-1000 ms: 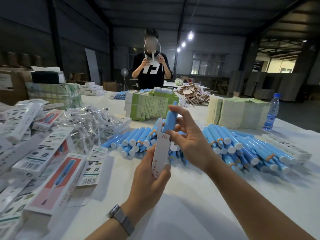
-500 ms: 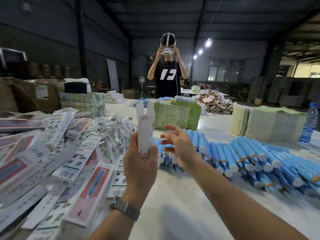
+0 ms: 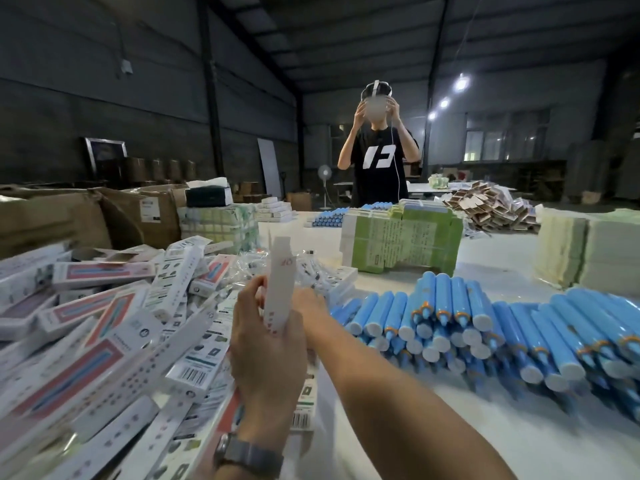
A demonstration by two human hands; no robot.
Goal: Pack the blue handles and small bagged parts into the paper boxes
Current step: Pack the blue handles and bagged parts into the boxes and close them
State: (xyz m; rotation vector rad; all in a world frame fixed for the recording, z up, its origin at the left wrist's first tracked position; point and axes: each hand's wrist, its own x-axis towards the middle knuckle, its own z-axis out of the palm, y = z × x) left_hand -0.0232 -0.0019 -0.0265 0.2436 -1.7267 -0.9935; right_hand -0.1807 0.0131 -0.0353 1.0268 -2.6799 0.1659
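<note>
While my left hand (image 3: 268, 344) grips a narrow white paper box (image 3: 281, 282) and holds it upright in front of me, its top flap standing open, my right hand (image 3: 308, 306) reaches past behind that box toward the heap of small bagged parts (image 3: 311, 271); the box and my left hand hide most of its fingers, so I cannot tell whether they are spread or closed on anything. My left fingers are curled round the lower half of the box, and a watch (image 3: 249, 455) sits on that wrist. Just right of my right forearm lies the pile of blue handles (image 3: 485, 327), stacked in rows on the white table (image 3: 450, 445) with their pale end caps facing me. To my left a loose heap of printed boxes (image 3: 104, 323) spreads across the table, some showing a red and blue picture, others barcodes. Farther back sit a bundle of green flat cartons (image 3: 405, 240), a pale stack of sheets (image 3: 588, 247) at the right edge and brown cardboard cartons (image 3: 86, 216) on the left. Across the table a person in a black shirt (image 3: 377, 161) stands with both hands raised to a headset.
</note>
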